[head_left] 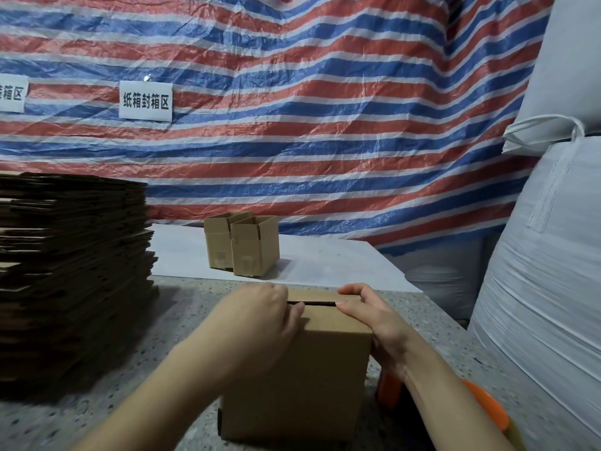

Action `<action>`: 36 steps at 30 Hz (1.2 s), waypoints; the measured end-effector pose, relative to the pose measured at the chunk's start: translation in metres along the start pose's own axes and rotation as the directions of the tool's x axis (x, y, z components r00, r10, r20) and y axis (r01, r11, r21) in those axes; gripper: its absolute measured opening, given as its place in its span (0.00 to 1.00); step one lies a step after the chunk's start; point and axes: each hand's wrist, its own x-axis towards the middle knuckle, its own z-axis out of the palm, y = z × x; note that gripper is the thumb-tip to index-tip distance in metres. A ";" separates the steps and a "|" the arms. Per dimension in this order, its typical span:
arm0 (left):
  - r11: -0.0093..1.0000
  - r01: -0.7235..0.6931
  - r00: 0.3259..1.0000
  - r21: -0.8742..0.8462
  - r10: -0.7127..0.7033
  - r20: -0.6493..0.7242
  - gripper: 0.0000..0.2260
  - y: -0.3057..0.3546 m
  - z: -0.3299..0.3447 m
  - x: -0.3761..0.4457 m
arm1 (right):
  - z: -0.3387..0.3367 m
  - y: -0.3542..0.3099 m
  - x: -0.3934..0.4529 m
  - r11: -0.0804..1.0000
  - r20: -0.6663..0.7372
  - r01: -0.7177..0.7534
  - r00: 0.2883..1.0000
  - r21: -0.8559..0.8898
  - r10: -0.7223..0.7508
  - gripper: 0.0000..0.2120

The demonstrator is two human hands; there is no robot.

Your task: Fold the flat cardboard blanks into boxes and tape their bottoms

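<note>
Both forearms reaching forward from the lower edge over a speckled stone-look table [169,323]; left hand [260,317] knuckles-up on the left of the top of a cardboard box [299,379], fingers curled over the flap edge and pressing it, thumb hidden; right hand [374,317] laid along the box's upper right corner, fingers bent and spread over the flaps, fingertips gripping across the dark slit between the two flaps, palm against the right side. Box standing upright at the near middle of the table, taller than wide as seen, long axis vertical, flapped end facing up, flaps almost shut with a narrow gap running left to right. Just right of the box and partly behind the right wrist, an orange tape dispenser [487,408]. Farther back on a white sheet [325,262], two folded boxes [242,244] standing open-topped, touching each other. At left, a tall stack of flat cardboard blanks [71,271]. Behind, a red, white and blue striped tarp [325,109] with a white paper sign [145,100]; at right, large white woven sacks [546,271].
</note>
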 end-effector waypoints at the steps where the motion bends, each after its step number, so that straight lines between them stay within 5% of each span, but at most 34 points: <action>1: 1.000 -0.005 1.000 -0.015 0.005 0.016 0.16 0.003 0.003 -0.001 | 0.001 -0.001 0.000 1.000 -0.001 -0.001 1.000 -0.010 0.001 0.13; 6: 0.981 -0.111 0.984 0.159 0.087 0.153 0.34 0.004 0.010 -0.005 | 0.004 -0.006 -0.004 0.999 -0.007 -0.019 1.000 -0.044 0.018 0.13; 18: 0.977 -0.142 0.985 0.161 0.122 0.124 0.38 0.019 0.021 0.002 | 0.009 -0.018 0.004 0.978 -0.101 -0.120 0.989 -0.168 0.104 0.05; 23: 0.971 -0.164 0.984 0.174 0.149 0.099 0.36 0.014 0.023 0.005 | -0.015 -0.009 -0.002 0.961 -0.098 -0.003 0.995 -0.278 -0.025 0.10; 26: 0.973 -0.170 0.984 0.157 0.159 0.080 0.37 0.015 0.024 0.003 | -0.048 -0.011 -0.010 0.738 -0.180 -0.110 0.984 -0.666 -0.016 0.14; 28: 0.973 -0.172 0.985 0.153 0.165 0.060 0.38 0.014 0.025 0.003 | -0.068 -0.008 -0.016 0.423 -0.178 -0.213 0.976 -0.881 0.122 0.20; 31: 0.973 -0.171 0.985 0.154 0.166 0.045 0.37 0.014 0.025 0.003 | -0.079 -0.001 -0.030 0.019 -0.265 -0.280 0.927 -0.960 0.265 0.23; 36: 0.975 -0.169 0.986 0.147 0.167 0.029 0.39 0.015 0.025 0.002 | -0.080 0.009 -0.054 -0.107 -0.324 -0.306 0.912 -0.946 0.252 0.32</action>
